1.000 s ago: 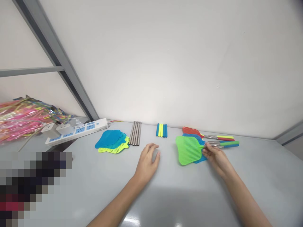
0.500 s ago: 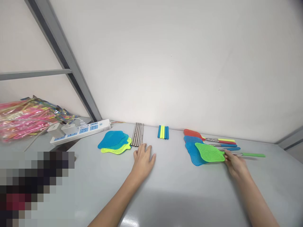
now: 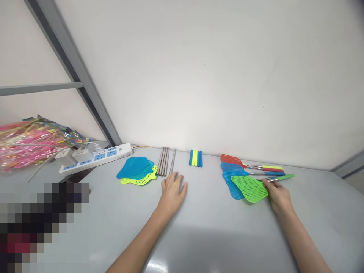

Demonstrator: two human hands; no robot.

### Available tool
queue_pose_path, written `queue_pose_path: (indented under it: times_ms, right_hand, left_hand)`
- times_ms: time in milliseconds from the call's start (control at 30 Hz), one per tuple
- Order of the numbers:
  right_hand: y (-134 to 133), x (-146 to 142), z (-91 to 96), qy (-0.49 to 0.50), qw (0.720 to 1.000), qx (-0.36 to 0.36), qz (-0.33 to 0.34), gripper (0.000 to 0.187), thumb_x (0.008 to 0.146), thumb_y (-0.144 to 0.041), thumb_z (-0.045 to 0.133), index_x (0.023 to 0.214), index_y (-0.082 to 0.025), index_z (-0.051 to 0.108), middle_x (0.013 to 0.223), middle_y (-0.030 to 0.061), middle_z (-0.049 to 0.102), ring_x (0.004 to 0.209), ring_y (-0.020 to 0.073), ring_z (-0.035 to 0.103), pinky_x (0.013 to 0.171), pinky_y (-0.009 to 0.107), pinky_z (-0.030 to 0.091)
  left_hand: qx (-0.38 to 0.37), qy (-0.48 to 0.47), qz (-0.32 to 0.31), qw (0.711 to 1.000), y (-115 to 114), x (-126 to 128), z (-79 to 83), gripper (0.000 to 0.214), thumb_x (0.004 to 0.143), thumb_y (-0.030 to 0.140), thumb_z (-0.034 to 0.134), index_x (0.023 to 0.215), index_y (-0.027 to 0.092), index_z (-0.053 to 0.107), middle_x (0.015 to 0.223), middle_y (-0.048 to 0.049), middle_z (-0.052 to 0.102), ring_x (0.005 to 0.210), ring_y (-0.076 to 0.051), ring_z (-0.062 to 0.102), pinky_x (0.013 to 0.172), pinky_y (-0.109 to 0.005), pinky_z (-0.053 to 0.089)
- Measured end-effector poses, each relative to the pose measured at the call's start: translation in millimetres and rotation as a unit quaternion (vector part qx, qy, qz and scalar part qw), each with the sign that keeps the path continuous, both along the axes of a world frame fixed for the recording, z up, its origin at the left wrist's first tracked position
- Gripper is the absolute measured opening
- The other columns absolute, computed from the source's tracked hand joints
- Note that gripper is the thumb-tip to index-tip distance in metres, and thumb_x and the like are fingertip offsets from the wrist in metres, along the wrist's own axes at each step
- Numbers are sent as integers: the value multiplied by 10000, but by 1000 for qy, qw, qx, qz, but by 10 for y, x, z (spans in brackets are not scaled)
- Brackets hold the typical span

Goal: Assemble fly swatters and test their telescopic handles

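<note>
You seem to be at the step of setting down the lime-green mesh fly swatter with a metal shaft and green grip (image 3: 250, 189) while fetching a thin silver metal rod (image 3: 173, 161). Your right hand (image 3: 280, 195) pinches the swatter just behind its head, which overlaps the blue plastic mesh swatters (image 3: 233, 189) at the right of the grey table (image 3: 210, 204). The next move likely calls for loosening that pinch once the swatter lies flat, and closing on the rod. Your left hand (image 3: 171, 195) is palm down, fingers spread and bent, fingertips at the rod's near end; whether they grip it, you cannot tell from here. Both forearms reach forward, the left slanting rightward, the right leftward.
</note>
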State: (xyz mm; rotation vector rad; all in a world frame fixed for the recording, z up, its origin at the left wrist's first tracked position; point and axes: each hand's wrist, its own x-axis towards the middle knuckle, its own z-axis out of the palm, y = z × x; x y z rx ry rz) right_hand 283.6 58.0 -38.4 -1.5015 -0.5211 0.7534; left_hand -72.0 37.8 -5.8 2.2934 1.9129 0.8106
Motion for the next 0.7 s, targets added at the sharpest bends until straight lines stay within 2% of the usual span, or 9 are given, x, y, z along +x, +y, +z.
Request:
queue_pose_path:
  times_ms: [167,300,467,700]
  right_hand:
    - [-32,-84,86,-25,998,-41,27,265,485,-276,692,638,-117,547,616,19,576,599,140,566,514,206,474]
    - [-58,-153,182,27,998,-11,54,239,501,-256,683,644,-116,552,739,52,592,718,157,575,613,210,492]
    - [-70,-169,210,29,1000,1,1,259,525,-293,662,674,-116,545,803,64,565,772,163,550,586,209,501]
    - [-34,-137,175,70,996,6,-56,226,527,-257,633,673,-137,509,746,22,497,655,112,512,479,182,473]
  left_hand:
    - [16,-11,3,1000,-8,5,17,256,794,311,341,976,213,492,1156,-85,406,1122,-196,312,874,-376,266]
    - [-12,0,9,1000,8,-14,-24,286,781,334,360,997,208,497,1201,-90,383,1140,-231,287,874,-404,267]
    - [-45,13,4,999,8,-8,-36,345,790,334,338,1083,194,453,1228,-95,384,1168,-237,257,889,-414,236]
    - [-50,20,0,999,-10,10,-6,356,798,326,322,1096,175,444,1232,-104,390,1178,-233,256,885,-395,236]
